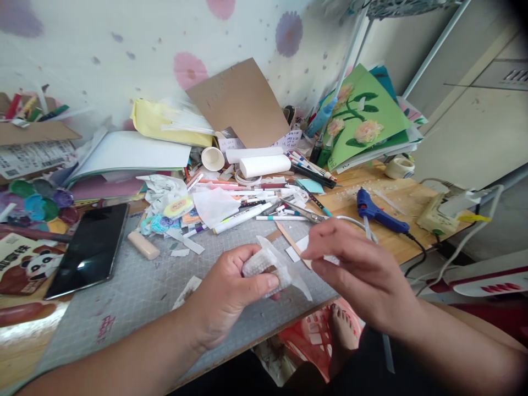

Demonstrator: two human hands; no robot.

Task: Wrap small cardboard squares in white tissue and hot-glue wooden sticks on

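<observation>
My left hand is closed around a small white textured piece that looks like folded, embossed tissue, pinched between thumb and fingers. A thin, pale, pointed flap stands out along its right side. My right hand is just to the right, fingers bent, with a small gap between thumb and index fingertip and nothing visible between them. Behind its fingertips a flat wooden stick lies across white paper on the grey cutting mat. Scissors lie beyond the right hand.
A blue glue gun lies on the right, its cord leading off the table edge near a power strip. Markers, paper scraps and a white roll crowd the back. A black phone and a beige block lie left.
</observation>
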